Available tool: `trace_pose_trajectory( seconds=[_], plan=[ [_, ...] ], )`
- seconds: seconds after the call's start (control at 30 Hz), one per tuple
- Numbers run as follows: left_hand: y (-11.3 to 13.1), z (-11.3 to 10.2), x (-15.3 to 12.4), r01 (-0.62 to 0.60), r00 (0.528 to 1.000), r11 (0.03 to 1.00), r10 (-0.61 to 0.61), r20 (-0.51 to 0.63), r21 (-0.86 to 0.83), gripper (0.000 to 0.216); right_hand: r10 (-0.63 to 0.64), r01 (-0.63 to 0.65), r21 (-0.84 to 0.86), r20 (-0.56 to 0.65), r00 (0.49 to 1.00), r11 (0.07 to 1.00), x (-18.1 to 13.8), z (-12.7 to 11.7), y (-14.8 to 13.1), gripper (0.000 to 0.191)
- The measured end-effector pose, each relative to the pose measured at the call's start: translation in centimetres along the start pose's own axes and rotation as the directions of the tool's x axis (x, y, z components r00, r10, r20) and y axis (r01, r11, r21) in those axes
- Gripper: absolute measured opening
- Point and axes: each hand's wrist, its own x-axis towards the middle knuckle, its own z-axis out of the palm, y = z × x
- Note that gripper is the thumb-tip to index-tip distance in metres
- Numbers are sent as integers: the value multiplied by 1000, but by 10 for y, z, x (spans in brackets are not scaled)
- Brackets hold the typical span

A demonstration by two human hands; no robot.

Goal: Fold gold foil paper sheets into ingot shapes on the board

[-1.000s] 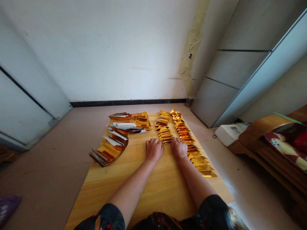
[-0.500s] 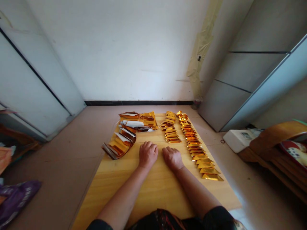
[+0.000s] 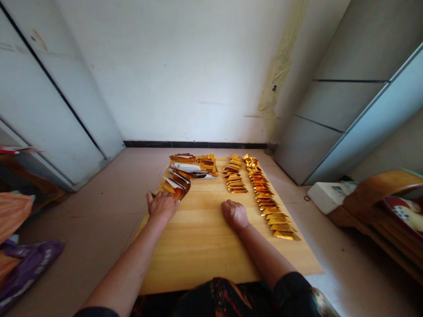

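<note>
My left hand [image 3: 161,205] lies on the near end of a loose pile of gold foil paper sheets [image 3: 176,184] at the left edge of the wooden table. Its fingers are bent and closed on the sheets; the palm hides that end of the pile. My right hand [image 3: 235,215] rests curled in a fist on the tabletop, with nothing seen in it. Beyond it is a short row of folded gold paper pieces [image 3: 235,176]. Right of this hand runs a longer row of folded gold pieces [image 3: 266,198].
Bundled gold and white sheets [image 3: 198,167] lie at the far left of the wooden table [image 3: 198,246]. Behind is a white wall. Right on the floor are a white box [image 3: 325,196] and wooden furniture [image 3: 366,211]; a purple bag [image 3: 33,270] lies left.
My left hand has moved left from the table's middle onto the foil paper pile. My right hand stays in a fist in nearly the same place. The view has shifted slightly.
</note>
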Motion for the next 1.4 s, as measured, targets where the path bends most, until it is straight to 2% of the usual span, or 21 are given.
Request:
trace_pose_trajectory(
  seconds=[0.1, 0.4, 0.57, 0.7, 0.9, 1.03, 1.4],
  plan=[
    [1, 7, 0, 5, 1000, 1000, -4, 11, -12, 33, 26, -26, -5, -6, 1000, 1000, -5, 0, 5, 22],
    [8, 12, -3, -17, 998, 999, 14, -68, -50, 34, 60, -60, -14, 9, 998, 998, -9, -2, 8, 23],
    [2, 19, -3, -113, 986, 994, 112, -120, -6, 35, 71, -71, -5, 25, 997, 997, -8, 1, 9, 23],
    [-2, 17, -3, -128, 985, 992, 128, -114, 8, 39, 71, -71, 3, 22, 997, 997, -8, 4, 10, 23],
    [-1, 9, -6, -162, 979, 987, 158, -131, -18, 24, 82, -83, 6, 37, 996, 997, -7, 2, 9, 22],
    [1, 11, -6, -170, 978, 985, 165, -127, -28, 27, 80, -80, 1, 35, 996, 997, -7, 1, 9, 23],
    [-4, 29, -7, -242, 924, 970, 237, -299, 20, 29, 81, -81, -3, 22, 996, 997, -7, 2, 9, 23]
  ],
)
